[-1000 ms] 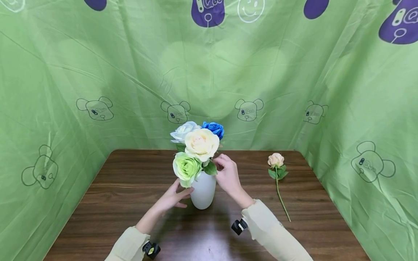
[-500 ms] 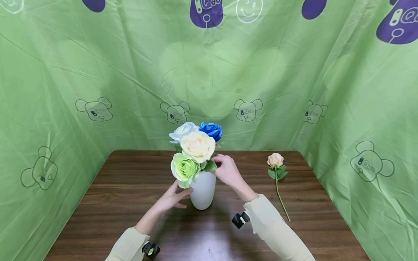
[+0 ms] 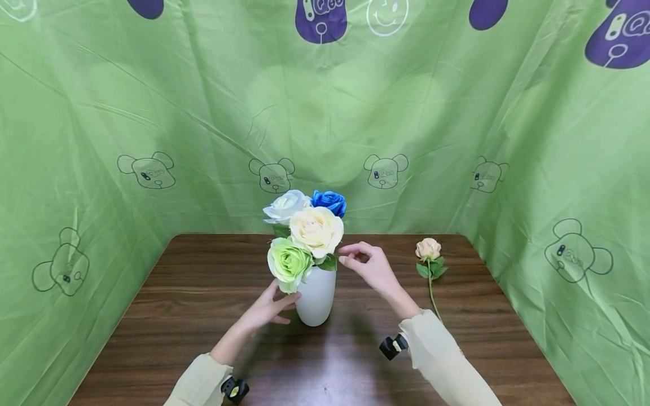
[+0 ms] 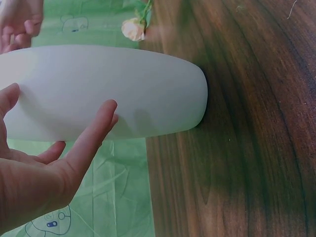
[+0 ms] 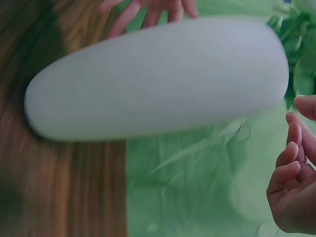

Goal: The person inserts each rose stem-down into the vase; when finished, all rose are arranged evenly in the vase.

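A white vase [image 3: 316, 301] stands upright on the table, holding a cream rose [image 3: 317, 230], a light green rose [image 3: 288, 262], a pale blue rose [image 3: 285, 207] and a blue rose [image 3: 331, 203]. My left hand [image 3: 266, 307] is at the vase's left side below the green rose, fingers spread and fairly straight along its wall [image 4: 94, 84]. To the right of the blooms, my right hand [image 3: 373, 268] is held in the air with thumb and forefinger near each other and nothing between them. Its fingertips are close to a green leaf [image 3: 329, 263] at the vase's mouth. The flower stems are hidden inside the vase.
A single peach rose [image 3: 429, 248] lies on the right of the brown wooden table [image 3: 193, 316], its stem partly covered by my right sleeve [image 3: 431, 349]. A green printed curtain [image 3: 325, 124] encloses the table's back and sides.
My right hand has let go by the stems and drawn back to the right. The cream rose shifted left, then settled back right and slightly lower. My left hand stayed at the vase.
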`<state>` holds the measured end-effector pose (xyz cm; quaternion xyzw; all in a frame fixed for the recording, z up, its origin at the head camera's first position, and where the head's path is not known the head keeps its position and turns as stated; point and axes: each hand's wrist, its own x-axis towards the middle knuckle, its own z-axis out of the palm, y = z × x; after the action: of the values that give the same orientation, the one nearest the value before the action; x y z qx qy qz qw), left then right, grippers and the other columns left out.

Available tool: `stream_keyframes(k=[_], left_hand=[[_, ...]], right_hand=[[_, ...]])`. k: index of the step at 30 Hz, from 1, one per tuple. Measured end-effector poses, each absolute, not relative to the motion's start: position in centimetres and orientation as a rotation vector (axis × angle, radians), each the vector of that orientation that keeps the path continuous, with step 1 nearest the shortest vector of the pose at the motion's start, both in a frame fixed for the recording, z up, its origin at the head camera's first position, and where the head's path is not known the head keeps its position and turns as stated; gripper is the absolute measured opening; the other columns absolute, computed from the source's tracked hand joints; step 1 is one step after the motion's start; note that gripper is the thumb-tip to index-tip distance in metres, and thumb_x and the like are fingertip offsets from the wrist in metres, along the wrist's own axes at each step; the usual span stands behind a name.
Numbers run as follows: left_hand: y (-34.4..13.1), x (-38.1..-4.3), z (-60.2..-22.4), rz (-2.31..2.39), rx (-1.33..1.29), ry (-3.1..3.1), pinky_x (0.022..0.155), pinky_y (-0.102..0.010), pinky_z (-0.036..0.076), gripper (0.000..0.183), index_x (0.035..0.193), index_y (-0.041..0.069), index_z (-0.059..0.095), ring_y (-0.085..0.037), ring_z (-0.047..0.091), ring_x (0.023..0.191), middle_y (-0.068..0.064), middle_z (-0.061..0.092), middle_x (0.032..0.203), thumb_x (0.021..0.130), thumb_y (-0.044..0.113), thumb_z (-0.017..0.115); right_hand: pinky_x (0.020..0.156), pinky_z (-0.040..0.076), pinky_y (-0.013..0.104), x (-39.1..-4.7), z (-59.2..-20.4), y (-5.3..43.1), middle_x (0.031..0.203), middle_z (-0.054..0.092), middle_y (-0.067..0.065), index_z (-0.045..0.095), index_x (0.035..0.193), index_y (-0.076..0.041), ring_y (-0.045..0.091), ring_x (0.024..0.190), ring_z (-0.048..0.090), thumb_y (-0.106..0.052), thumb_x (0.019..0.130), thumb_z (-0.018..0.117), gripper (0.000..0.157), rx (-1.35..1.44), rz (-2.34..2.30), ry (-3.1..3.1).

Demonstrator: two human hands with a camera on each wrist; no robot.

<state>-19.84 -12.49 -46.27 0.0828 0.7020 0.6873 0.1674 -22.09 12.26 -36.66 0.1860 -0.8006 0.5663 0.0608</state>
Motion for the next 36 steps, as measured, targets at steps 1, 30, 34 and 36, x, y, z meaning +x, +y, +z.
stream_keyframes(k=[1,30,34,36], left_hand=[[-12.5,-19.8,-46.3,1.955,0.236,1.995,0.064,-0.045,0.051,0.064,0.137,0.013,0.018,-0.047,0.045,0.103,-0.028,0.029,0.127,0.088,0.023,0.057],[-12.3,-18.6,-43.8,1.946,0.238,1.959,0.067,-0.047,0.050,0.065,0.138,0.009,0.015,-0.050,0.042,0.104,-0.031,0.029,0.126,0.089,0.020,0.056],[-12.5,-19.4,-45.2,1.950,0.235,1.957,0.066,-0.047,0.050,0.066,0.138,0.011,0.014,-0.049,0.042,0.104,-0.030,0.029,0.126,0.088,0.021,0.056],[-12.6,-19.7,-45.9,1.951,0.233,1.960,0.065,-0.047,0.050,0.066,0.139,0.013,0.014,-0.049,0.043,0.104,-0.029,0.029,0.127,0.088,0.022,0.056]], right_hand=[[0.054,0.041,0.022,-22.3,-37.1,12.7,0.077,0.058,0.009,0.064,0.094,0.004,0.021,0.067,0.050,-0.003,0.078,0.065,0.017,0.535,1.725,-2.426],[0.063,0.040,0.025,-25.2,-53.7,27.8,0.081,0.065,0.008,0.062,0.099,0.006,0.014,0.075,0.054,-0.012,0.076,0.064,0.029,-0.388,1.480,-2.453],[0.059,0.040,0.036,-24.9,-54.3,29.0,0.080,0.065,0.007,0.063,0.098,0.003,0.016,0.072,0.054,-0.015,0.075,0.066,0.030,-0.521,1.369,-2.410],[0.060,0.041,0.037,-24.9,-54.6,29.6,0.082,0.065,0.009,0.063,0.099,0.003,0.019,0.074,0.055,-0.016,0.074,0.066,0.031,-0.571,1.335,-2.402]])
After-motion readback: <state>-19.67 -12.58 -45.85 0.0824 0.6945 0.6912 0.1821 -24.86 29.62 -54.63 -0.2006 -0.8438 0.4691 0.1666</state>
